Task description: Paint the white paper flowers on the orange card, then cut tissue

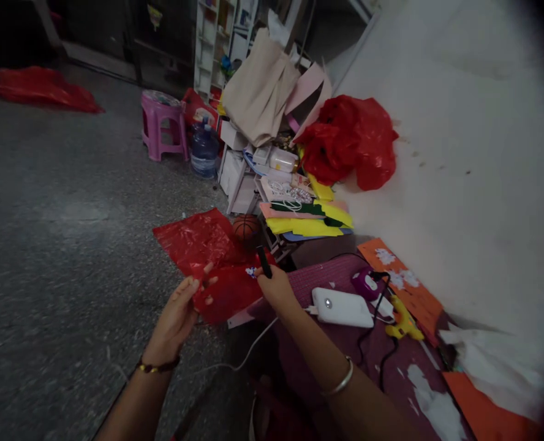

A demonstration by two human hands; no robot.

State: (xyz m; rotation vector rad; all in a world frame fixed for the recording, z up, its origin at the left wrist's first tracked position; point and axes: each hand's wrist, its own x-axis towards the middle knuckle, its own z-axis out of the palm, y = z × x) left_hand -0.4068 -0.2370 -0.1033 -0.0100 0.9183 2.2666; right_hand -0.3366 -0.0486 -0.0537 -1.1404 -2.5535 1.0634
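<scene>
A sheet-like red plastic bag [203,242] spreads out in front of me, low over the floor. My left hand [174,315] is closed on its near left edge, and some fingertips show through or behind the thin plastic. My right hand [279,291] grips a slim black stick-shaped object [264,262], perhaps a marker or a cutter handle; its exact kind is unclear. A small white and purple scrap [251,272] sits at the fingertips of this hand, over the bag. Behind the bag lies a basketball [245,227].
A purple cloth-covered surface [309,275] at right bears a white power bank [343,307], a yellow glue gun [403,321] and orange sheets [396,275]. Beyond are a stacked table with yellow strips [304,228], a water jug [204,150] and a pink stool [162,125].
</scene>
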